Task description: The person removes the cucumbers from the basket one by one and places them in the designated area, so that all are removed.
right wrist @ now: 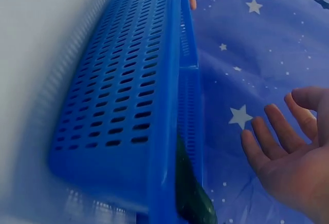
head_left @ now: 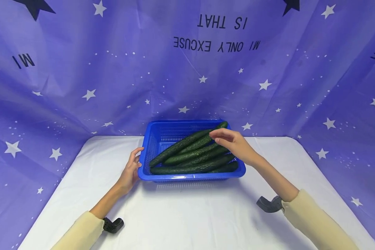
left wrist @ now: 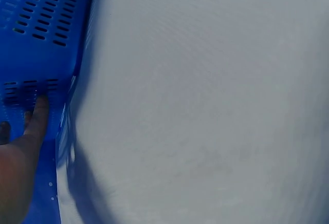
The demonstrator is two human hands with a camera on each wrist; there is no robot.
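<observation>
A blue plastic basket (head_left: pixel 192 177) with slotted walls holds several dark green cucumbers (head_left: pixel 187 158), which lie slantwise across it. My left hand (head_left: pixel 132 172) is at its left end, fingertips against the rim and side. In the left wrist view, one straight finger (left wrist: pixel 39 116) reaches along the slotted wall. Over the right part of the basket, my right hand (head_left: pixel 232 143) hovers above the cucumber ends with loosely bent fingers and nothing in them. The right wrist view shows that hand (right wrist: pixel 293 152) with its fingers spread, beside the basket rim (right wrist: pixel 163 172).
A white cloth (head_left: pixel 187 215) covers the table under the basket. Behind and at both sides hangs a purple curtain (head_left: pixel 162 69) with stars and lettering. Each wrist carries a dark camera mount, one on the left (head_left: pixel 113 225) and one on the right (head_left: pixel 269 204).
</observation>
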